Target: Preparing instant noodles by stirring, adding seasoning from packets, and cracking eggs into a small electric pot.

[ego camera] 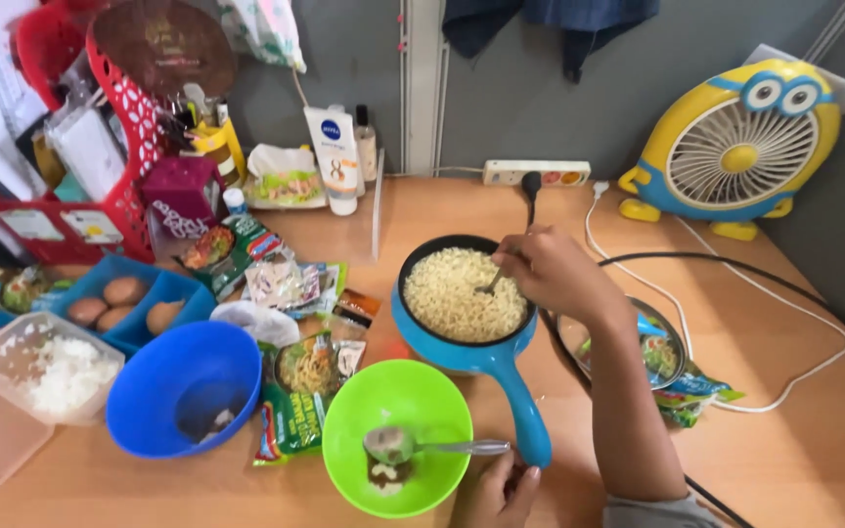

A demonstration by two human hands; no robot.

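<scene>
The right hand (552, 272) pinches a utensil (494, 284) in the noodles (462, 293) of the blue electric pan (501, 364) mid-surface. The left hand (497, 494), fingers curled, grips the spoon (422, 447) resting in the near green bowl (395, 391).

A blue pan (471, 342) holds pale yellow noodles (462, 293); near it sit a green bowl (398, 411) and a blue bowl (183, 386).

Two bare hands, no gloves, rings or watch visible. Right hand (552, 272): forearm bare along whole visible length. Left hand (497, 494): only knuckles and fingers in frame. Grey fabric edge at bottom, near right elbow.
</scene>
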